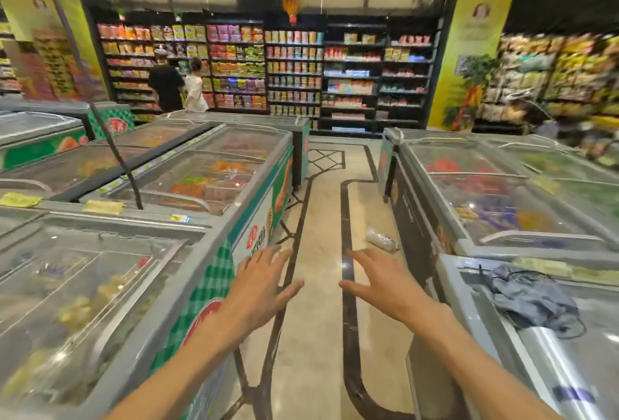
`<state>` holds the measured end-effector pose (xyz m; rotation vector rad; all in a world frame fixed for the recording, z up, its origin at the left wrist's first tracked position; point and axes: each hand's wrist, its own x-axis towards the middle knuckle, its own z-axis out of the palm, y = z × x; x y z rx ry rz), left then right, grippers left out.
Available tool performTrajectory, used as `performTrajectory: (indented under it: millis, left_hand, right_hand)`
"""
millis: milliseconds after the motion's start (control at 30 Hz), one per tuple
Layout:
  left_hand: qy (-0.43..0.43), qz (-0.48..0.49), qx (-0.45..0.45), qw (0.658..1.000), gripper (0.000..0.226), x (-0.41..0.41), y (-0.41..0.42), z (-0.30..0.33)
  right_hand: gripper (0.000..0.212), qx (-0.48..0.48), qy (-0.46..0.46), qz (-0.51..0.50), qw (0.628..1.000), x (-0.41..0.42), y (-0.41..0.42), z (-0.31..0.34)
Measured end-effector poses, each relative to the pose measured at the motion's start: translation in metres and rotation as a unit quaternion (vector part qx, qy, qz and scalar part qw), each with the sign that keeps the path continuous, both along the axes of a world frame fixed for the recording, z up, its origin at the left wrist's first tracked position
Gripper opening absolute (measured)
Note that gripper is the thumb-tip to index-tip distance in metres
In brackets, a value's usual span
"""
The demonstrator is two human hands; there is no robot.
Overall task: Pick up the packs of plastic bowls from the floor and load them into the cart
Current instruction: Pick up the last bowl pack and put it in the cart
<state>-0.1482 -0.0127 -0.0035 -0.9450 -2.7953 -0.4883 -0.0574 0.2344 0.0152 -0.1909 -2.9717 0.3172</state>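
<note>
Pack of clear plastic bowls [382, 238], a crinkly see-through sleeve w/ a pale stack inside, lies on its side on the glossy beige stone floor [321, 319], right up against the dark base of the right-hand glass-topped chest freezer [502, 198]. I've got both arms stretched fwd over the aisle. Left hand [264, 282] is spread flat, fingers loose, gripping nothing, beside the green-checked side of the left freezer [201, 285]. Right hand [378, 279] is likewise spread and bare; its fingertips [351, 253] point toward the pack, which sits just beyond and slightly right of them, not touching. Dark inlaid strip [346, 218] curves along the floor between my hands. Crumpled grey cloth [532, 299] w/ thin cords lies on the near-right freezer lid.
</note>
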Motion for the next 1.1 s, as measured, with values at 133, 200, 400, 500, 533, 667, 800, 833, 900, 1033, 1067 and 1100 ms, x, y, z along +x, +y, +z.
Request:
performTrajectory:
  millis: [133,200,400,500,533,667,800,833,900,1033,1067,1100]
  left_hand:
    - [0.009,-0.032,0.008,0.999,0.069,-0.111,0.045,-0.002]
    - [0.006,-0.059,0.01,0.998,0.068,-0.169,0.07,0.001]
    - [0.008,-0.098,0.011,0.995,0.069,-0.332,0.148,0.022]
    - [0.006,-0.12,0.008,0.993,0.07,-0.404,0.19,0.024]
    - [0.006,-0.126,0.006,0.992,0.07,-0.428,0.204,0.023]
    - [0.006,-0.138,0.002,0.99,0.07,-0.524,0.267,0.007]
    - [0.009,-0.147,-0.001,0.989,0.071,-0.62,0.344,-0.005]
    - [0.006,-0.153,-0.003,0.988,0.071,-0.646,0.365,-0.005]
    - [-0.001,-0.16,-0.004,0.987,0.073,-0.695,0.407,-0.002]
    - [-0.003,-0.15,-0.002,0.989,0.074,-0.781,0.47,0.002]
    - [-0.004,-0.153,-0.002,0.988,0.074,-0.8,0.482,0.002]
    - [-0.01,-0.156,-0.001,0.988,0.074,-0.824,0.496,0.0]
  right_hand:
    - [0.074,0.006,0.006,-0.03,1.0,-0.09,0.036,-0.001]
    - [0.073,0.0,0.011,-0.048,0.999,-0.138,0.057,0.004]
    - [0.074,0.022,0.01,-0.094,0.995,-0.276,0.131,0.017]
    - [0.075,0.026,0.008,-0.109,0.994,-0.344,0.172,0.013]
    - [0.076,0.027,0.01,-0.114,0.993,-0.367,0.186,0.01]
    - [0.076,0.045,0.01,-0.124,0.991,-0.456,0.251,-0.01]
    - [0.076,0.044,0.028,-0.145,0.988,-0.546,0.328,-0.014]
    - [0.077,0.045,0.027,-0.148,0.988,-0.57,0.349,-0.013]
    - [0.077,0.046,0.02,-0.15,0.987,-0.616,0.388,-0.009]
    - [0.077,0.045,0.009,-0.152,0.987,-0.701,0.451,-0.004]
    - [0.077,0.043,0.003,-0.151,0.988,-0.721,0.464,-0.005]
    - [0.077,0.036,-0.005,-0.152,0.988,-0.746,0.48,-0.008]
